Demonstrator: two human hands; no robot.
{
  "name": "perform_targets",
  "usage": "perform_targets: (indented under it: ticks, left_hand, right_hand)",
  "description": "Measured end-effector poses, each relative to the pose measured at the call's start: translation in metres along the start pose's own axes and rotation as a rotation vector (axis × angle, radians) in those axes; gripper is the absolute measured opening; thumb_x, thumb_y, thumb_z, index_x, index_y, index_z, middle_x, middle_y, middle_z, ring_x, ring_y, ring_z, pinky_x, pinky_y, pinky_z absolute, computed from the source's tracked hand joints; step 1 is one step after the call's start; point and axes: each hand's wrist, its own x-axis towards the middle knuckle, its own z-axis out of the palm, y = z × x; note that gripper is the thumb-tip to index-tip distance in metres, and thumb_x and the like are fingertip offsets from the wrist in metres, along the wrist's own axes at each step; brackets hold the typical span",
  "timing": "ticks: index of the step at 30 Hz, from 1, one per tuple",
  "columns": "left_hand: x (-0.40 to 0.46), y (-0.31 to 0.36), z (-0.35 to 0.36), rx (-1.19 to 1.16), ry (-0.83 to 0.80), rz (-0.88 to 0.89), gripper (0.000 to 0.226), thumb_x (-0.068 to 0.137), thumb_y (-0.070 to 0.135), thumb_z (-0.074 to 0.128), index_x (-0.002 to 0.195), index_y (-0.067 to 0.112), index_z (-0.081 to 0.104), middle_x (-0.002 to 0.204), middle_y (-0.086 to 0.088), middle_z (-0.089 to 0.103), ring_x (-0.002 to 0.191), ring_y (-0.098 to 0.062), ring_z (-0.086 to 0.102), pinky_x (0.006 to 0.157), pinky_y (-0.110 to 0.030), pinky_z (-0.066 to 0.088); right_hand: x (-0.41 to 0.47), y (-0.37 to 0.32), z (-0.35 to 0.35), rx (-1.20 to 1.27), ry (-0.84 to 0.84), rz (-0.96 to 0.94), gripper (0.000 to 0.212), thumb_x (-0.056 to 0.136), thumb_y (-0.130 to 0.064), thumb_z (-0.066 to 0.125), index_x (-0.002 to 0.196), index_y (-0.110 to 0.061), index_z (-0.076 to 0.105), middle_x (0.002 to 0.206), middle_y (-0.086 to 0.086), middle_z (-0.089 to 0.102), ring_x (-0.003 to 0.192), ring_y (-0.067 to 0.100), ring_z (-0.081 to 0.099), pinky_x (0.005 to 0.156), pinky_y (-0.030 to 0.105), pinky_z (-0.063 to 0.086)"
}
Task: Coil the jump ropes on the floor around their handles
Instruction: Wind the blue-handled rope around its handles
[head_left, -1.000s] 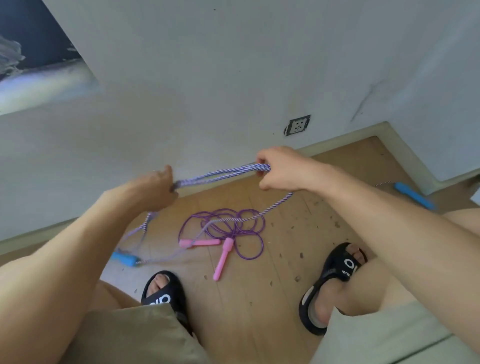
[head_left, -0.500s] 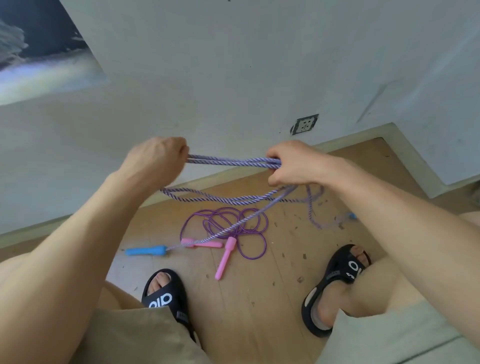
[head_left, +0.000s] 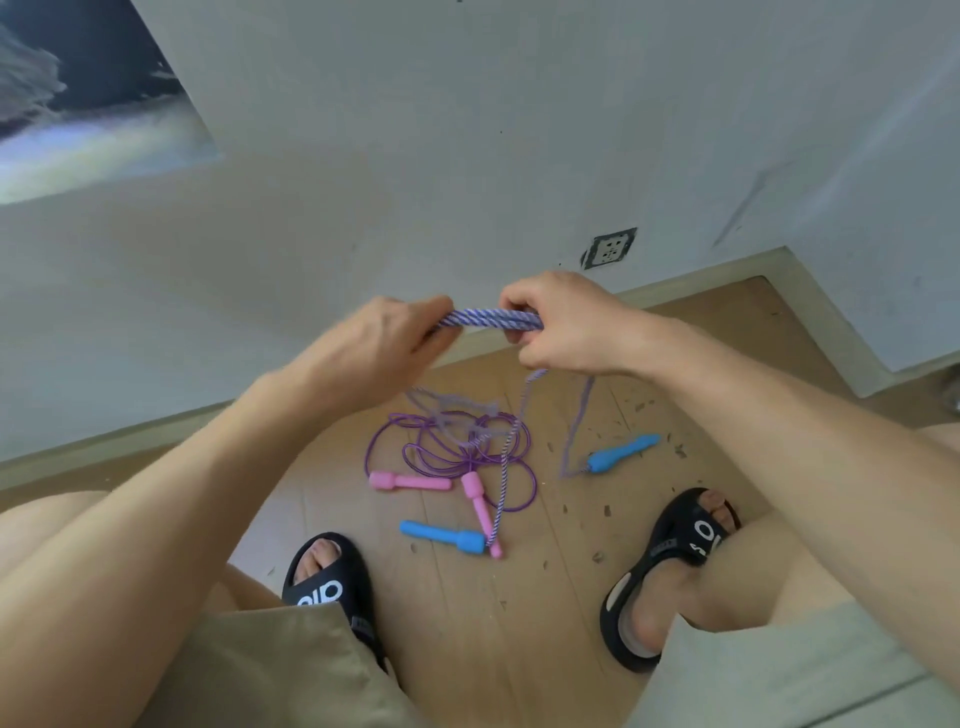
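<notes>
Striped rope is now bunched in several strands above the purple rope, gripped by my left hand and right hand, fingers curled tight. My hands have closed together, dragging both blue handles beside the purple rope, so folding is nearly done and wrapping comes next.

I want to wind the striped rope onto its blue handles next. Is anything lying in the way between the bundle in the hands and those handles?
Partly. The striped rope held by the left hand and right hand trails down across the purple rope; its strand crosses a pink handle by the near blue handle. The far blue handle lies clear.
</notes>
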Motion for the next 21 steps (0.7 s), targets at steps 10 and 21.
perform_targets:
  ticks: [10,21]
  left_hand:
    - [-0.01,-0.005,0.011,-0.269,-0.22,-0.233,0.048,0.091,0.03,0.067,0.131,0.019,0.042,0.111,0.005,0.065,0.103,-0.011,0.061,0.087,-0.025,0.044]
    - [0.003,-0.028,-0.007,0.304,0.074,-0.315,0.032,0.103,0.044,0.034,0.087,0.019,0.046,0.073,-0.008,0.056,0.07,-0.038,0.056,0.059,-0.036,0.039]
  right_hand:
    - [-0.019,-0.011,0.005,0.208,-0.012,0.016,0.021,0.073,-0.007,0.07,0.076,-0.022,0.056,0.06,-0.012,0.05,0.052,0.002,0.043,0.049,0.016,0.031]
    - [-0.017,0.01,-0.004,0.019,-0.103,0.136,0.016,0.073,-0.017,0.074,0.085,-0.019,0.062,0.078,-0.005,0.063,0.068,0.015,0.056,0.062,0.029,0.045]
